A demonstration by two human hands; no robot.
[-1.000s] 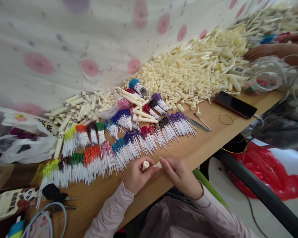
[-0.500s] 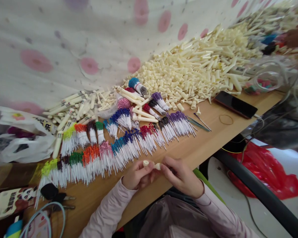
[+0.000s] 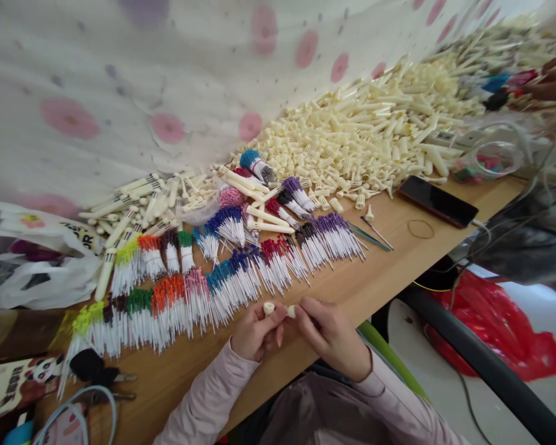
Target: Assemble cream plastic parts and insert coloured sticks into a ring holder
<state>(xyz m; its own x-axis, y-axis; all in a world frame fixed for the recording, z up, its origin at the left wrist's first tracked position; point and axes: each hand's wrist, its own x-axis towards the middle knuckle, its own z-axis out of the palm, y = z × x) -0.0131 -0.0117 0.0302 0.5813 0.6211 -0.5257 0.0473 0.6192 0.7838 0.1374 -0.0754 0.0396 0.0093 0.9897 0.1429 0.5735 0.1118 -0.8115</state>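
Note:
My left hand (image 3: 256, 332) pinches a small cream plastic tube piece (image 3: 269, 307) at the table's near edge. My right hand (image 3: 331, 337) pinches a second small cream piece (image 3: 291, 311) right beside it; the two pieces nearly touch. Just beyond my fingers lie rows of thin white sticks with coloured tips (image 3: 222, 281), in green, orange, pink, blue, red and purple. A big heap of cream plastic tubes (image 3: 366, 142) covers the far side of the wooden table (image 3: 375, 272).
A black phone (image 3: 438, 201) and a rubber band (image 3: 421, 228) lie right of the sticks. Another person's hand (image 3: 553, 83) works at the far right. White plastic bags (image 3: 37, 272) sit at left, keys (image 3: 92, 371) near the left corner, a red bag (image 3: 505, 324) on the floor.
My hands have shifted slightly left along the table edge and the two cream pieces have come closer together. The other person's hand at far right has moved.

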